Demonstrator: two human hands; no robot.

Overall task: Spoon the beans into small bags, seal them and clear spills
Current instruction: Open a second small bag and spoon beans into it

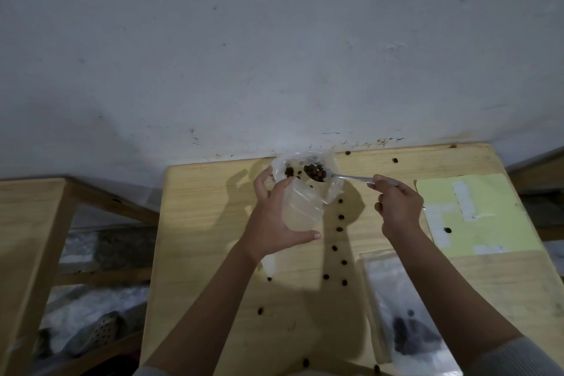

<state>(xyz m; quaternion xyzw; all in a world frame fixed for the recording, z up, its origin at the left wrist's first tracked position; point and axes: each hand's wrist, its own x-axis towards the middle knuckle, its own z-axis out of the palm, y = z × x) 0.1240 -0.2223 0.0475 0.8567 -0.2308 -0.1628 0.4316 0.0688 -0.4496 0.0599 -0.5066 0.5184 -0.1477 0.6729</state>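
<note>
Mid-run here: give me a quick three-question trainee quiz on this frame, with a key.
1. True or false: the spoon is loaded with beans.
2. Which hand holds the small bag? A) left B) right
3. Fill in: loose beans lie scattered on the ____.

Key:
1. True; the right hand grips its handle, with the bowl over the big open bag.
2. A; the left hand.
3. Table.
</note>
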